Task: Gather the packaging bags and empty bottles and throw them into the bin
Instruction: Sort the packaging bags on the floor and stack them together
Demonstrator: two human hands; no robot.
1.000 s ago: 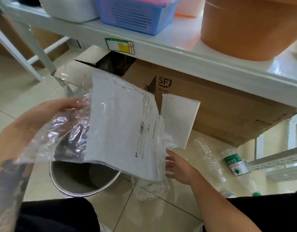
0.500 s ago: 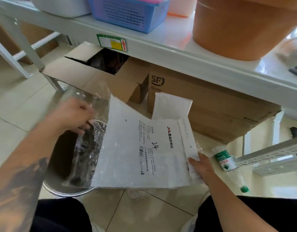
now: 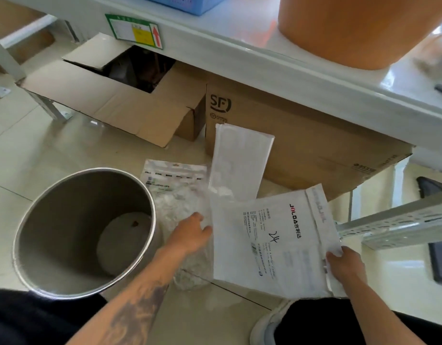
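Observation:
A steel bin (image 3: 72, 220) stands on the floor at the left, with something pale at its bottom. My right hand (image 3: 344, 267) grips the right edge of a large white printed mailer bag (image 3: 269, 240), held low over the floor. My left hand (image 3: 190, 235) reaches just right of the bin, fingers apart, touching the mailer's left edge above crumpled clear plastic (image 3: 190, 275). A printed clear zip bag (image 3: 175, 180) lies flat behind it. A white padded envelope (image 3: 239, 160) leans on a cardboard box. No bottles show; the mailer covers that floor.
Two cardboard boxes sit under a white shelf (image 3: 264, 58): an open one (image 3: 110, 103) and an SF one (image 3: 314, 145). An orange tub (image 3: 352, 28) stands on the shelf. A perforated metal rail (image 3: 401, 220) juts in from the right. My knees fill the bottom edge.
My left hand no longer holds the clear bag and has crossed from over the bin to the mailer's left edge. The right hand has swung the mailer to the right, uncovering the bin.

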